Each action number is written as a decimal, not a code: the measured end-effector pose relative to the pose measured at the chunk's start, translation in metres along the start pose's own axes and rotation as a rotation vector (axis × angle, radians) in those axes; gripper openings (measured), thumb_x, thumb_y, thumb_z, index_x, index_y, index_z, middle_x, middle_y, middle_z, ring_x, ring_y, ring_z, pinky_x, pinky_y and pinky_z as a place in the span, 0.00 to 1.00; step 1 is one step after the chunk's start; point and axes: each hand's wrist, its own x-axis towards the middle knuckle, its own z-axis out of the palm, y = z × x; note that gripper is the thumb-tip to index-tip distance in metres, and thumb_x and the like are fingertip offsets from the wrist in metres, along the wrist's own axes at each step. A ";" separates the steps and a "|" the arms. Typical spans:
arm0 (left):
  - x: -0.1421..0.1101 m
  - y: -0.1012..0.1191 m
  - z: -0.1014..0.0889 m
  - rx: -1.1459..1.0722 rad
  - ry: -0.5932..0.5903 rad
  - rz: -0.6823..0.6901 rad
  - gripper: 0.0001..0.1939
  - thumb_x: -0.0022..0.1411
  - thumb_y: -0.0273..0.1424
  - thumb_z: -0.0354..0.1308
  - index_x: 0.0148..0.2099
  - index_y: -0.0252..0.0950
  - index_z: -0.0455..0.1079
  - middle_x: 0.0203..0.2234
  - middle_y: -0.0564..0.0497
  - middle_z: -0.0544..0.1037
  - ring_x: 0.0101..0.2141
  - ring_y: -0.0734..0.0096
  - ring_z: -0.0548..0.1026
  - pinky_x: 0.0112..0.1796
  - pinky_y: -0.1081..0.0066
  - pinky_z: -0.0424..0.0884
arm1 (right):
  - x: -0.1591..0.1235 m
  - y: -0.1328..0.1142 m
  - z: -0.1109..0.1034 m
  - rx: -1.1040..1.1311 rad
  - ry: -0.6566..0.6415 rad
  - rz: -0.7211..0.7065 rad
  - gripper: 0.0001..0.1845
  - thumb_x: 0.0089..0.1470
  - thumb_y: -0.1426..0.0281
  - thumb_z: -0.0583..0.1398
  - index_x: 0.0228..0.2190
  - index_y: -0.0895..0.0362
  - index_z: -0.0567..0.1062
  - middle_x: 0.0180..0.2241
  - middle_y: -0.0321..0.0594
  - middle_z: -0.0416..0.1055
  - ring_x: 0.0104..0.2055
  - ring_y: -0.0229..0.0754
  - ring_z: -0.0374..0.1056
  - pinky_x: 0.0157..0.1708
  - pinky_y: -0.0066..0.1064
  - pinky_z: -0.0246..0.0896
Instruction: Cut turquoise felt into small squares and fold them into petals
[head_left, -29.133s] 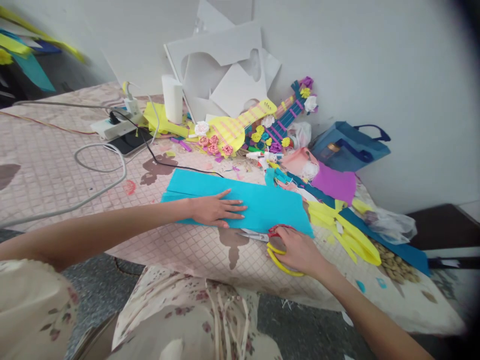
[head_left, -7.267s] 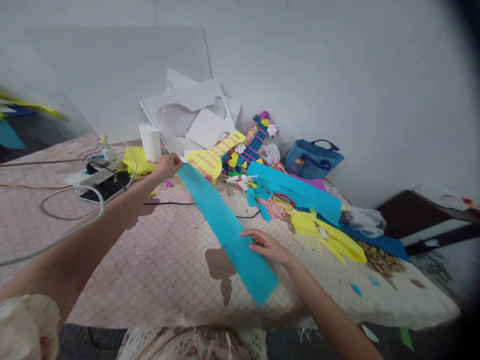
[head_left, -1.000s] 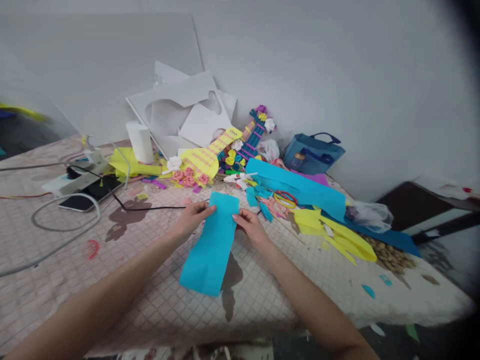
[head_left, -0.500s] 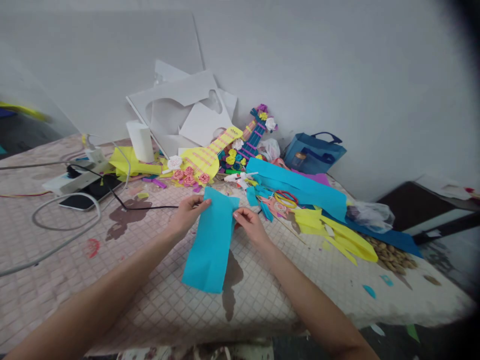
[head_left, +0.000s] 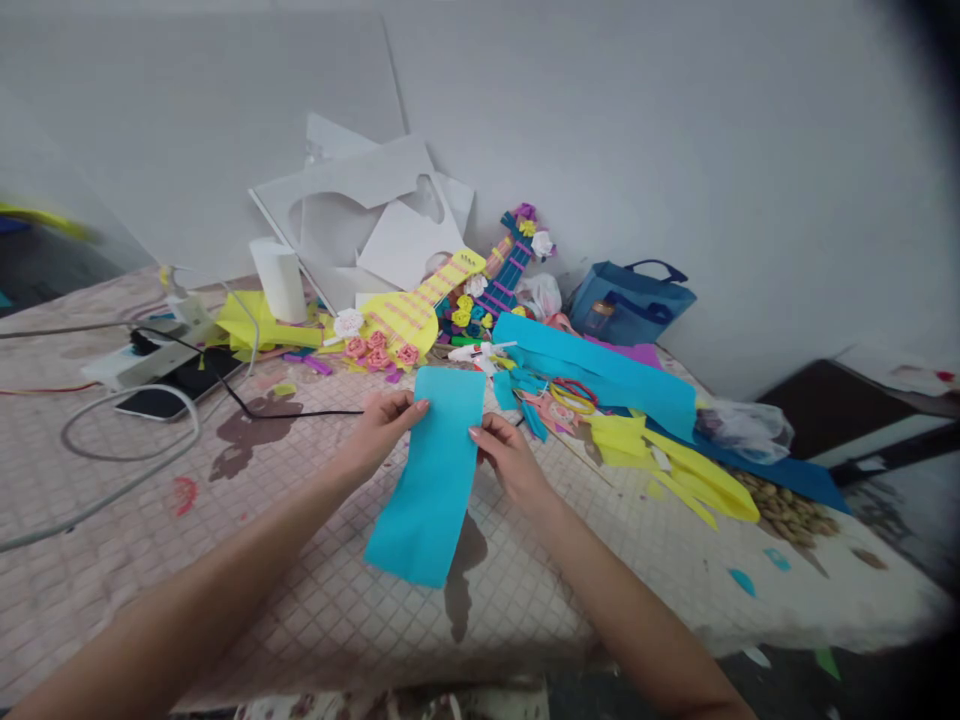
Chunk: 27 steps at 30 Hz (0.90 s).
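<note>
- Pinching the left edge of the strip [head_left: 435,480] near its far end, the left hand [head_left: 386,425] has its thumb on top; the fingers curl under, and their tips are partly hidden.
- On the opposite edge, a little nearer the body, the right hand [head_left: 514,455] grips the strip between thumb and bent fingers.
- The strip is bright blue and sits between the hands above the middle of the table [head_left: 337,610]. Its far end is held up fairly flat, while the near end sags and flares a little. Whether that end touches the cloth I cannot tell.
- It looks like crepe paper: very light, soft and limp, with little stiffness of its own. It should not be slippery, but it would probably crease, stretch or tear under a hard tug.
- The best hold is likely a gentle one on both long edges near one end, thumbs on top, pulling evenly so that the sheet stays flat; a grip on one corner would let it twist.
- Beyond the right hand lie the scissors [head_left: 574,395], and behind the strip's far end the glue gun [head_left: 476,353]. A larger blue sheet [head_left: 600,370] stretches off to the right.
- The yellow guitar [head_left: 405,315] lies beyond the strip, with pink roses [head_left: 377,350] at its base.
</note>
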 end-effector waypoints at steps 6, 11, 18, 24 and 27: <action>0.002 -0.003 0.002 0.009 -0.092 -0.004 0.18 0.50 0.37 0.65 0.39 0.33 0.68 0.32 0.48 0.75 0.34 0.67 0.73 0.35 0.69 0.68 | 0.004 0.002 -0.004 -0.041 0.056 -0.054 0.14 0.46 0.59 0.64 0.23 0.55 0.67 0.19 0.30 0.60 0.23 0.34 0.58 0.23 0.27 0.55; 0.001 -0.001 0.003 0.054 -0.062 0.006 0.15 0.50 0.38 0.65 0.33 0.33 0.68 0.26 0.51 0.74 0.28 0.72 0.71 0.29 0.73 0.66 | 0.003 -0.001 -0.003 -0.066 0.049 -0.098 0.13 0.47 0.60 0.63 0.24 0.54 0.67 0.20 0.30 0.60 0.23 0.34 0.58 0.23 0.27 0.55; 0.001 -0.003 0.003 -0.114 0.021 -0.069 0.14 0.47 0.37 0.67 0.33 0.34 0.70 0.26 0.52 0.75 0.26 0.73 0.71 0.28 0.74 0.66 | 0.021 -0.001 -0.001 -0.123 0.022 -0.144 0.11 0.47 0.61 0.62 0.27 0.53 0.67 0.23 0.32 0.61 0.24 0.36 0.57 0.23 0.27 0.53; 0.004 -0.014 0.001 -0.379 0.107 -0.263 0.13 0.43 0.32 0.68 0.33 0.35 0.71 0.29 0.51 0.78 0.30 0.68 0.74 0.32 0.70 0.69 | 0.029 0.009 0.002 -0.134 0.065 -0.219 0.08 0.48 0.63 0.60 0.30 0.53 0.70 0.26 0.35 0.65 0.28 0.38 0.59 0.27 0.28 0.54; 0.005 -0.016 0.002 -0.366 0.136 -0.267 0.10 0.45 0.31 0.65 0.31 0.35 0.70 0.32 0.51 0.77 0.30 0.71 0.74 0.30 0.73 0.67 | 0.025 0.013 0.000 -0.164 0.089 -0.238 0.05 0.50 0.66 0.57 0.30 0.52 0.72 0.26 0.34 0.65 0.27 0.38 0.58 0.27 0.29 0.53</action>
